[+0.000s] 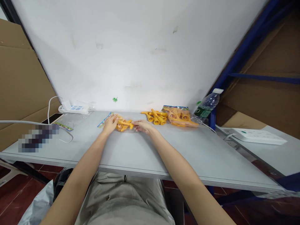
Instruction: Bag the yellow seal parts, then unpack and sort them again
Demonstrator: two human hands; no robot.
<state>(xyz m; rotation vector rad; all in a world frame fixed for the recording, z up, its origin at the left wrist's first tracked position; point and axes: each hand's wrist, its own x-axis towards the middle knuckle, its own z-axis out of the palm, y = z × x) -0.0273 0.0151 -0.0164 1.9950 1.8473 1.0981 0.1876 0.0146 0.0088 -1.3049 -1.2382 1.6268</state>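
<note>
A clear plastic bag [121, 128] with a colourful printed header and several yellow toy horns inside lies on the grey table. My left hand [110, 124] is closed on the header side of this bag. At the bag's other end, my right hand [142, 125] has its fingers closed at the tip of a yellow toy horn [126, 124]; whether film lies between them is too small to tell. Right of my hands is a loose pile of yellow toy horns [157, 118]. Beside the pile lies another filled bag of horns [179, 117].
A plastic water bottle [207, 104] leans at the right by a blue post [212, 120]. At the left are a white power strip [76, 108], a phone [53, 118], cables and a flat plastic bag [75, 118]. A white wall [140, 62] stands behind the table [138, 153].
</note>
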